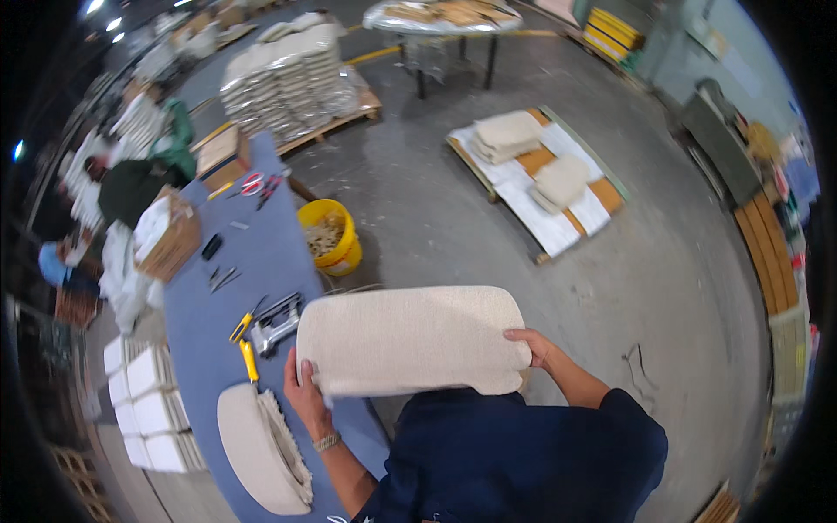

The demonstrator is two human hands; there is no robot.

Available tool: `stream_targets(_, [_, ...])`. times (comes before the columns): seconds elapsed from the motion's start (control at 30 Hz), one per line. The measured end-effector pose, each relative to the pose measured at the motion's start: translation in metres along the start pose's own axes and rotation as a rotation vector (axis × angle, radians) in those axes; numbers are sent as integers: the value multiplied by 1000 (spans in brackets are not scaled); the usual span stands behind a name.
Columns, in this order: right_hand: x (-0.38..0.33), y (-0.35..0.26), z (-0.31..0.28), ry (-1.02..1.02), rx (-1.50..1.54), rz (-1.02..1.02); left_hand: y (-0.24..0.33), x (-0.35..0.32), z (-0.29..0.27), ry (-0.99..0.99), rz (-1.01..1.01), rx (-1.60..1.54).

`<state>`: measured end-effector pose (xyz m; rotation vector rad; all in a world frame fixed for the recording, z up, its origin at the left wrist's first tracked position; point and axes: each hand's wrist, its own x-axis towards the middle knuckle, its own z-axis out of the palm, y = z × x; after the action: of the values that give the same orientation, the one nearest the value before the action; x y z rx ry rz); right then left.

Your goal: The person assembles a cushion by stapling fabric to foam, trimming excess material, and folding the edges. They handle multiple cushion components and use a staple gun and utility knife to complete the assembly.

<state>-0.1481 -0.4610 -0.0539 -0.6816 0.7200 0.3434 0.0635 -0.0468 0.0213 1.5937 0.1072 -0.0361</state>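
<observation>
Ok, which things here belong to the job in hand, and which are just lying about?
Likely the job:
cream fabric, held by left hand and right hand;
similar folded piece on blue table.

Apparently just lying about:
yellow bucket;
open cardboard box;
small black object;
metal tool (role unclear).

Your right hand (pixel 542 350): most fingers hidden behind the pad (pixel 410 340). Bucket (pixel 346 259): scraps (pixel 323 234) too small for you to identify. Workers (pixel 129 187), far left: blurred. Blue table (pixel 196 318): lower end cut off by your view's edge. Round table (pixel 440 26): far side cut off above.
</observation>
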Motion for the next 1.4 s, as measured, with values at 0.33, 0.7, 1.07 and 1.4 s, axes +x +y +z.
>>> stream_targets(0.33, [114,-33,-37,513,237,-429,-119,157,154,-338,-222,316])
stream_targets(0.7, [159,-258,-147,927,843,-1157,-181,163,188,-555,-616,413])
stream_targets(1.07, [295,-382,-224,593,399,-793,-184,194,177,-366,-657,509])
stream_targets(1.4, [397,-110,25,-487,-822,-23,-223,125,143,-246,-638,479])
